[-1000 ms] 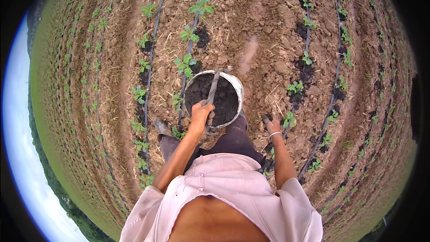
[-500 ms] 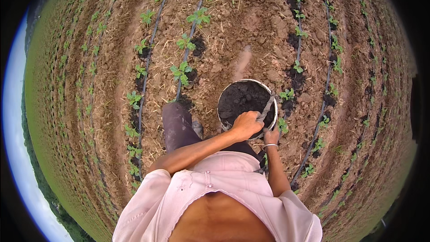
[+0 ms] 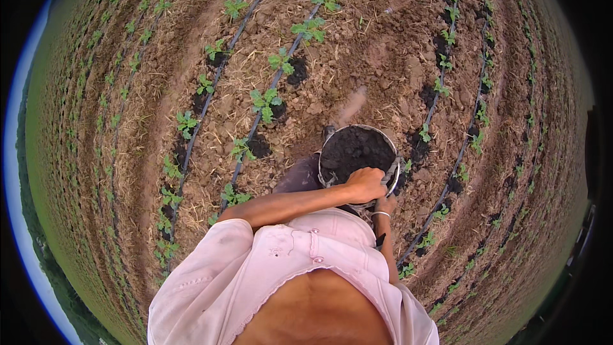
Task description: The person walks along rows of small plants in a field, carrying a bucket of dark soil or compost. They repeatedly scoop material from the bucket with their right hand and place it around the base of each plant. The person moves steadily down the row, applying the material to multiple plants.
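A round bucket (image 3: 325, 177) with a pale rim, filled with dark crumbly soil-like material (image 3: 355, 152), is in front of me at the middle. My left hand (image 3: 366, 184) reaches across it and is closed around its wrapped handle (image 3: 393, 174) at the right side. Just below, my right hand (image 3: 385, 205) is at the bucket's near right edge and appears to grip it; its fingers are mostly hidden. A pale band circles the right wrist.
Rows of young green plants (image 3: 265, 103) run along black drip lines (image 3: 281, 71) on both sides. Dark patches (image 3: 295, 71) lie beside several plants. Brown cloddy soil (image 3: 377, 51) with straw lies between the rows. One dark trouser leg (image 3: 298, 174) shows left of the bucket.
The view has shifted, so the rows slant more and nearby plants sit lower. My leg is now partly behind the bucket. Both hands stay at the bucket, the left still on its handle.
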Available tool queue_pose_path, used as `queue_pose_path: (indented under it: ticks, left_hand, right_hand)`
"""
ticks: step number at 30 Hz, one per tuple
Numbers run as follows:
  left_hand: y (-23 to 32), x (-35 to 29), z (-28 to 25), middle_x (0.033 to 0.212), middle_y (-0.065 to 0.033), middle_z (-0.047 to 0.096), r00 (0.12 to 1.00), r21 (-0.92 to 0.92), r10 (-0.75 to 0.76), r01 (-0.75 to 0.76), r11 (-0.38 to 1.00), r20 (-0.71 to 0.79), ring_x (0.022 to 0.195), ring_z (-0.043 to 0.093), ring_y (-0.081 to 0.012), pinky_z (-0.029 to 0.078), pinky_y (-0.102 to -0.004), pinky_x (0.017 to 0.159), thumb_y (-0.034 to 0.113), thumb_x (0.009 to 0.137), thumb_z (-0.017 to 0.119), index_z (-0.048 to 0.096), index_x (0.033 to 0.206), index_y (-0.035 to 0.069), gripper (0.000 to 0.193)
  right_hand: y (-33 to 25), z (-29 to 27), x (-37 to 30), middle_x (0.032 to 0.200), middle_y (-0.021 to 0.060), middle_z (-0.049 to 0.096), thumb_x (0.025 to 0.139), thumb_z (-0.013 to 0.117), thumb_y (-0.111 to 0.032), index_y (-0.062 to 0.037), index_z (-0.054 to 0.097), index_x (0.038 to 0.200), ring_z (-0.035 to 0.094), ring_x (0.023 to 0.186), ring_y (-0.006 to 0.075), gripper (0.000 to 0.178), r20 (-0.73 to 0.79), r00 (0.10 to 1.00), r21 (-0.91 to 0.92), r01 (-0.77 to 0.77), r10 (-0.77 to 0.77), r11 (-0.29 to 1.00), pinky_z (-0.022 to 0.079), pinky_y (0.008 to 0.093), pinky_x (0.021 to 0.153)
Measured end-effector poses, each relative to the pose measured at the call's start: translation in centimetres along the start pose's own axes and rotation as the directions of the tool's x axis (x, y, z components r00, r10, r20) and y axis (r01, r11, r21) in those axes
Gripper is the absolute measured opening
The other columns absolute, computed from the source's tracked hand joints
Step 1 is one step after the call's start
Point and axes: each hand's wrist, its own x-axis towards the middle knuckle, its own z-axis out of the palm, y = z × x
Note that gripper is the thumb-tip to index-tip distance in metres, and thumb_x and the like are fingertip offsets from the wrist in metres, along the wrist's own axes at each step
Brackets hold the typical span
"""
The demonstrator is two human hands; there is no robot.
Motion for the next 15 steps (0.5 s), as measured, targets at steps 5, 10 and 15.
queue_pose_path:
  ticks: [5, 10, 15]
  left_hand:
    - [-1.3, 3.5, -4.2, 0.089, -0.0291, 0.063, 0.992, -0.098, -0.036, 0.024, 0.995, -0.12, 0.09, 0.061, -0.0443, 0.046, -0.0505, 0.081, 0.023, 0.074, 0.057, 0.064, 0.089, -0.003, 0.031]
    - [-4.0, 6.2, -8.1, 0.082, -0.0289, 0.062, 0.943, -0.177, -0.174, 0.127, 0.976, -0.285, 0.083, 0.06, -0.0459, 0.045, -0.0506, 0.076, 0.023, 0.073, 0.056, 0.063, 0.086, -0.004, 0.03]
    - [-7.1, 6.9, -12.5, 0.087, -0.0279, 0.064, 0.831, -0.354, -0.392, 0.256, 0.899, -0.394, 0.088, 0.062, -0.0436, 0.047, -0.0476, 0.078, 0.023, 0.073, 0.057, 0.065, 0.094, -0.004, 0.034]
  right_hand:
    - [0.2, 3.4, 8.3, 0.094, 0.0286, 0.065, 0.067, 0.063, -0.013, 0.0058, 0.06, 0.104, 0.062, 0.089, 0.0442, 0.041, 0.104, 0.991, -0.075, 0.089, -0.081, 0.993, 0.048, 0.0467, 0.08]
    - [-6.1, 8.5, 12.6, 0.092, 0.0281, 0.064, 0.067, 0.067, -0.021, 0.0009, 0.061, 0.096, 0.06, 0.09, 0.0476, 0.037, 0.257, 0.929, -0.333, 0.344, -0.266, 0.878, 0.047, 0.0495, 0.083]
    - [-15.7, 12.0, 14.1, 0.095, 0.027, 0.066, 0.072, 0.068, -0.018, 0.0037, 0.061, 0.107, 0.062, 0.094, 0.0431, 0.042, 0.524, 0.794, -0.268, 0.499, -0.31, 0.824, 0.048, 0.0455, 0.084]
